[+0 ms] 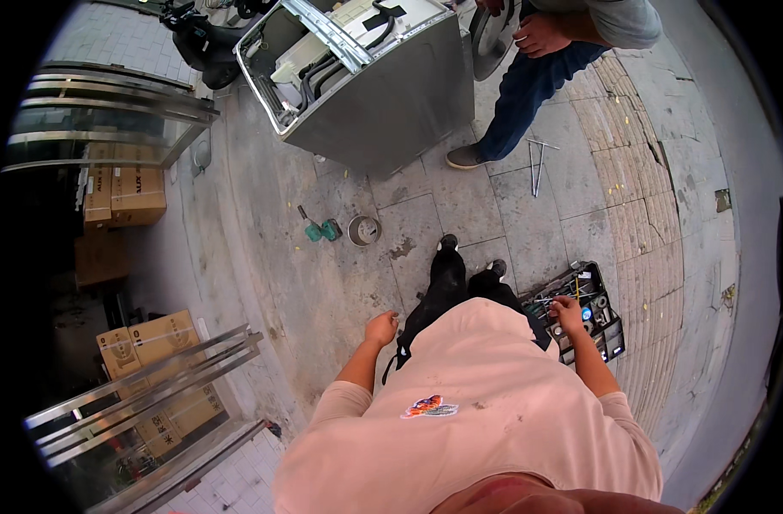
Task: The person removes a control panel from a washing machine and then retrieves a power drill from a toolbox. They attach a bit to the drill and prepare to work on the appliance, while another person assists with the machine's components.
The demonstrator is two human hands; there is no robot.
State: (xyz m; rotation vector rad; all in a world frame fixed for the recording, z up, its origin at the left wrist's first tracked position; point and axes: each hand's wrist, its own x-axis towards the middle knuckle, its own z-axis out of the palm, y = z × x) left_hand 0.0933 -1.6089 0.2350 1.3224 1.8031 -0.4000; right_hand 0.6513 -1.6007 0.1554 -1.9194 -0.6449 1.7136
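My left hand (381, 328) hangs beside my left thigh, its fingers curled in; whether something small is inside, I cannot make out. My right hand (566, 314) is over an open black toolbox (615, 332) at my right leg, with fingertips pinched together near the loose tools. What they grip, if anything, is too small to name. Sockets, metal tools and other small parts fill the box's compartments. Ahead of me stands a grey washing machine (391, 111) with its top off, showing hoses and a metal crossbar (327, 34).
Right of the machine, a person in jeans (537, 94) holds a round grey door (493, 43). T-handle wrenches (537, 167) lie on the paving, as do a green power drill (323, 230) and a round metal pot (364, 230). Cardboard boxes (139, 184), metal-framed doors (109, 133) and a scooter (205, 43) stand left.
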